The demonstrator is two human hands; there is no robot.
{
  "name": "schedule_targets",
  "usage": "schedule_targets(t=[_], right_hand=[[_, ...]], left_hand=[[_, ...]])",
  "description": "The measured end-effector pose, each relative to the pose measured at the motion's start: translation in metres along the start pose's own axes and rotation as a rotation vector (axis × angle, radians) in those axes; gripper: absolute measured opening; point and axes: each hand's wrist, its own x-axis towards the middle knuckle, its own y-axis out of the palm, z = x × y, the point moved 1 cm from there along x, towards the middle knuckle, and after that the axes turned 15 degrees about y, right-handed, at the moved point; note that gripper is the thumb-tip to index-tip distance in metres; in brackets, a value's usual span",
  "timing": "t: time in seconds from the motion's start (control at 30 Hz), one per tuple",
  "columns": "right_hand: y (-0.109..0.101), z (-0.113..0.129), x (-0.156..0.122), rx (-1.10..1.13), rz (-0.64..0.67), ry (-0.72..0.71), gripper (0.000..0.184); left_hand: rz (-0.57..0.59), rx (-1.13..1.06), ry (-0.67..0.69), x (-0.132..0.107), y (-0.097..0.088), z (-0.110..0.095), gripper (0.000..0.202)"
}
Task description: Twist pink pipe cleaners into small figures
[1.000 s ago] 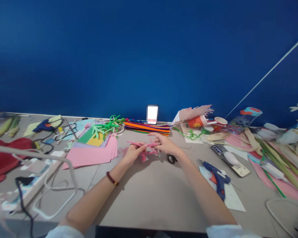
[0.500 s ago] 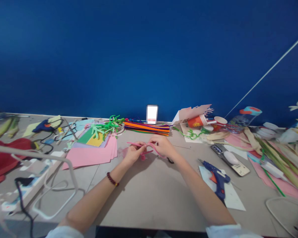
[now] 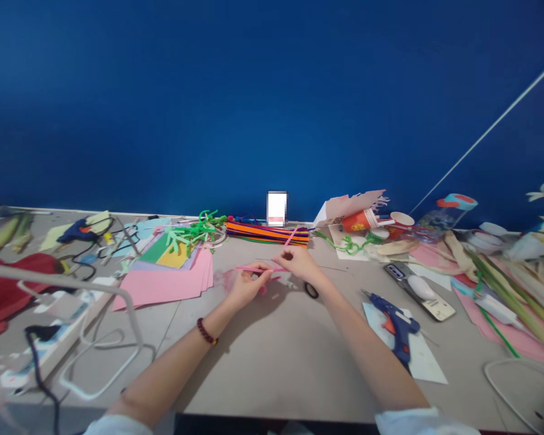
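Observation:
A pink pipe cleaner (image 3: 291, 236) is pinched between the fingers of my right hand (image 3: 299, 264), with one end rising up toward the back. My left hand (image 3: 248, 284) is closed on pink pipe cleaner too, and a straight length sticks out to its left. Between the two hands runs a short pink stretch; whether it is all one piece I cannot tell. Under my left hand lie more pink bits, partly hidden. A dark ring, perhaps a tape roll (image 3: 311, 290), rests by my right wrist. Behind the hands lies a bundle of orange and purple pipe cleaners (image 3: 267, 232).
Pink paper sheets (image 3: 163, 287) and green pipe cleaner pieces (image 3: 194, 231) lie to the left, beyond a power strip (image 3: 58, 338). On the right are a blue glue gun (image 3: 394, 326), a phone (image 3: 442, 308) and paper cups (image 3: 360, 221). A blue wall (image 3: 272, 109) stands behind.
My right hand has turned, and the pink pipe cleaner end it holds now points upward instead of drooping. The dark ring by the wrist shows more. My left hand has shifted slightly.

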Motion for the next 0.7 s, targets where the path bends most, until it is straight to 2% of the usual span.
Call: schedule_targets(t=[0.1, 0.27, 0.4, 0.53, 0.63, 0.7], right_hand=[[-0.003, 0.01, -0.005, -0.01, 0.01, -0.149, 0.009], [-0.008, 0.022, -0.014, -0.159, 0.096, -0.307, 0.013], [-0.008, 0.019, -0.013, -0.276, 0.028, -0.397, 0.014], [-0.005, 0.017, -0.012, -0.303, -0.032, -0.358, 0.017], [-0.001, 0.017, -0.013, -0.203, 0.011, -0.268, 0.018], [0.003, 0.016, -0.013, -0.077, 0.073, -0.141, 0.018]], left_hand=[[-0.028, -0.069, -0.048, 0.003, -0.003, 0.003, 0.035], [-0.076, -0.142, -0.068, 0.006, -0.006, 0.002, 0.036], [-0.08, -0.134, -0.042, 0.006, -0.007, 0.001, 0.033], [-0.103, -0.1, -0.031, 0.006, -0.008, 0.0, 0.034], [-0.099, -0.072, -0.015, 0.007, -0.008, -0.001, 0.035], [-0.099, -0.048, 0.0, 0.007, -0.008, -0.001, 0.033]])
